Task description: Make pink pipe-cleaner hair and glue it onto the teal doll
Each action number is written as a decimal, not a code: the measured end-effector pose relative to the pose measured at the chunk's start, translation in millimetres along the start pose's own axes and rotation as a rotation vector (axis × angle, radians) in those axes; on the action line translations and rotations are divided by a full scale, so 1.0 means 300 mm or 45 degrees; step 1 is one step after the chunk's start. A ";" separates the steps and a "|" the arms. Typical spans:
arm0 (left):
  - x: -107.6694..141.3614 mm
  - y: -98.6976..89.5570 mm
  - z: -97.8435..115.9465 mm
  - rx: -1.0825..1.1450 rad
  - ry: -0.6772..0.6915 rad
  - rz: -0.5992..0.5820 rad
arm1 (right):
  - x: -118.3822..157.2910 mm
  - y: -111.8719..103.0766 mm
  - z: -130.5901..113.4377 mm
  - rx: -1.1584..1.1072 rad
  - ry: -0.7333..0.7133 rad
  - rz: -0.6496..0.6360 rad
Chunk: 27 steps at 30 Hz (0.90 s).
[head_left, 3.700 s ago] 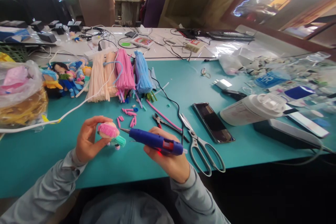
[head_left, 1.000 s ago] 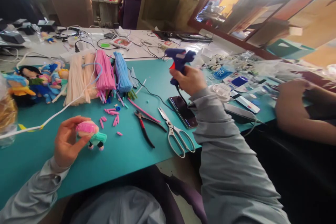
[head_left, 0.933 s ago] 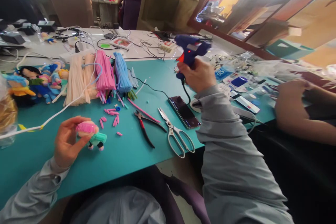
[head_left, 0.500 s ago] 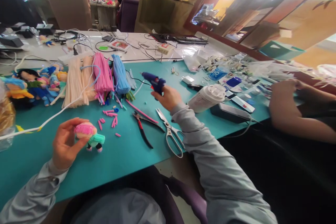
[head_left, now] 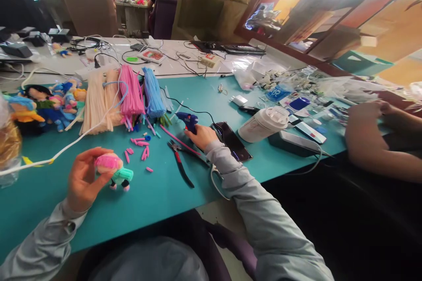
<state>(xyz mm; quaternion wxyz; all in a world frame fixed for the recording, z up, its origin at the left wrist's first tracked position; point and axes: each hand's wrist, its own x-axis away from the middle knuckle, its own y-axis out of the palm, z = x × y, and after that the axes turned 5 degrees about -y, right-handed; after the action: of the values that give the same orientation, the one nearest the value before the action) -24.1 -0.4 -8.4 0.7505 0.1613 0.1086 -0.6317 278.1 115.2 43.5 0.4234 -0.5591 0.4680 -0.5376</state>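
A small doll with pink hair and a mint-green piece on it is pinched between the thumb and fingers of my left hand, above the green mat. My right hand is closed round the handle of a blue hot glue gun, its nozzle pointing left. Below that hand lie red-and-black cutting pliers and white-handled scissors, the scissors partly covered by my wrist. Short pink pieces are scattered between my hands. One long pink pipe cleaner lies beside the pliers.
Bundles of peach, pink and blue pipe cleaners stand at the back. Finished dolls lie at the left, crossed by a white cable. A black phone and a white cup are at the right, near another person's arms.
My right hand and the glue gun have moved left and down, towards the mat. The black phone now shows where my hand was. My left hand still holds the doll.
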 end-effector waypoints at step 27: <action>-0.014 -0.002 0.019 -0.027 0.020 0.052 | 0.110 -0.094 0.018 -0.032 0.085 0.115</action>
<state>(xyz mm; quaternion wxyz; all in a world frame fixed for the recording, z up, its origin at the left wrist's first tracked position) -25.6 1.3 -1.7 0.7640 0.1605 0.1179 -0.6137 284.9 88.4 77.4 0.4244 -0.5245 0.5135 -0.5302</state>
